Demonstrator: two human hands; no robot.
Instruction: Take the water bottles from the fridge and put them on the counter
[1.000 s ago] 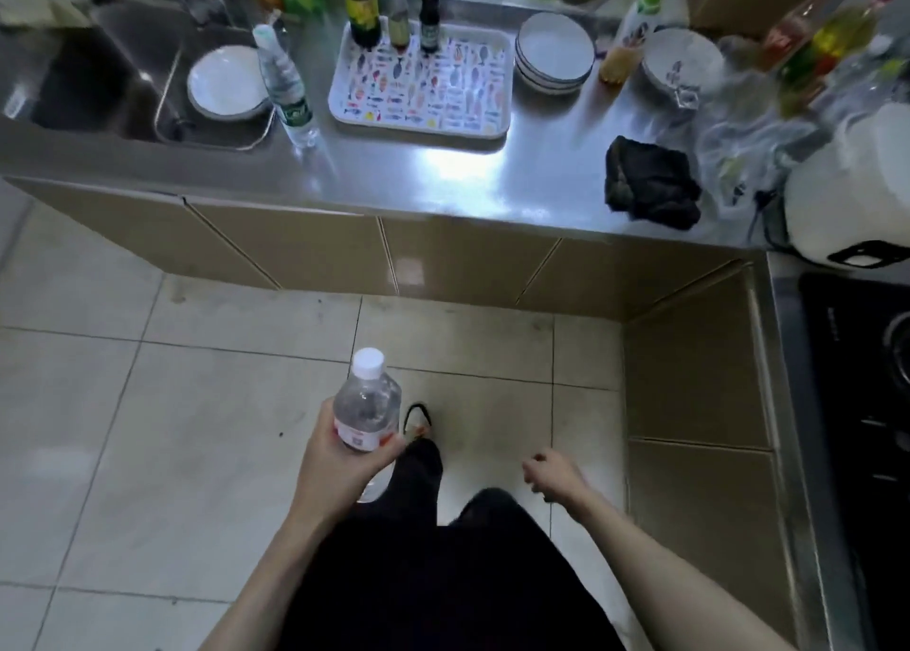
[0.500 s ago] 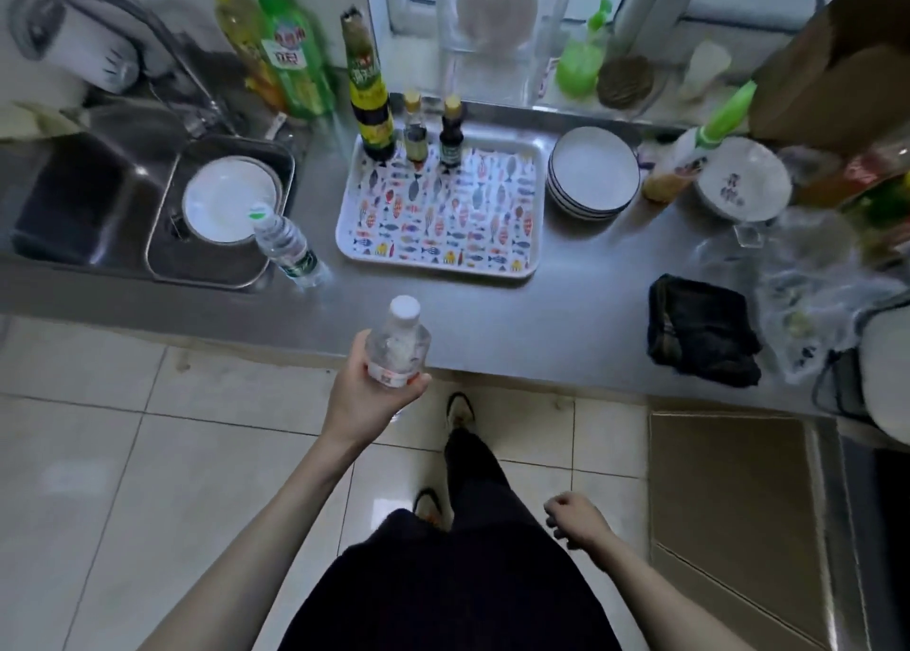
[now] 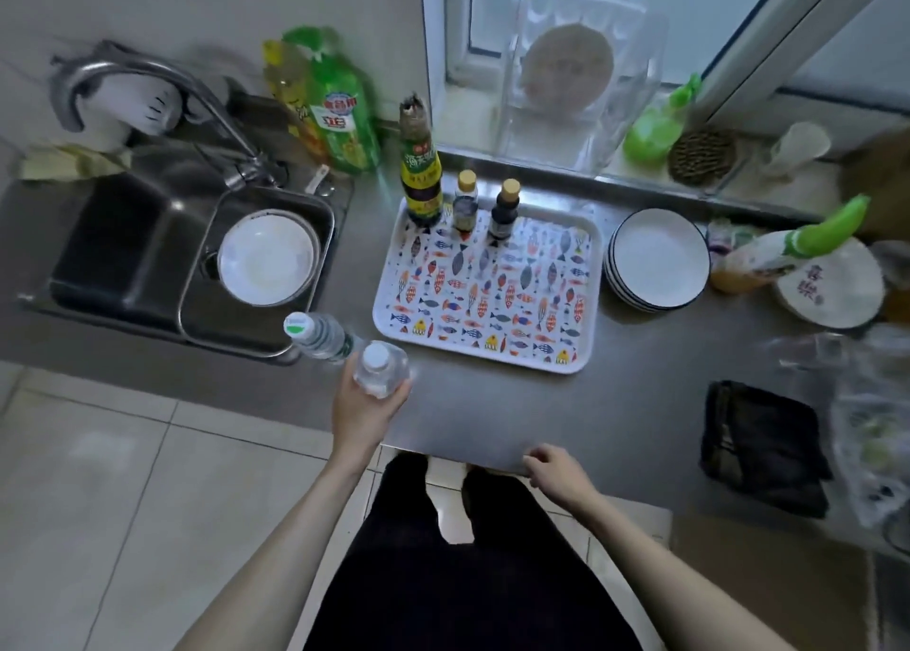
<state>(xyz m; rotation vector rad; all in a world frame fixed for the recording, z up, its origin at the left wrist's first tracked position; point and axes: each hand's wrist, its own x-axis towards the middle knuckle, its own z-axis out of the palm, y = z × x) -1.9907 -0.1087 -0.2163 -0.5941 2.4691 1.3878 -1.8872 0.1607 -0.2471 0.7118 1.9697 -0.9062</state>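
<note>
My left hand (image 3: 362, 411) grips a clear water bottle with a white cap (image 3: 380, 367), upright over the front of the steel counter (image 3: 492, 404). It is right beside a second water bottle with a green-marked cap (image 3: 317, 335) that stands on the counter by the sink's corner; whether the two touch I cannot tell. My right hand (image 3: 554, 468) rests at the counter's front edge with loosely curled fingers and nothing in it. The fridge is out of view.
A fish-patterned tray (image 3: 485, 315) with three sauce bottles lies behind the held bottle. The sink (image 3: 118, 256) with a white plate in a basin is on the left. Stacked plates (image 3: 657, 261), a black cloth (image 3: 763, 446) and plastic bags are on the right.
I have stepped up to the counter. My left hand has carried the bottle forward over the counter next to the other bottle, and my right hand has come up to the counter's edge.
</note>
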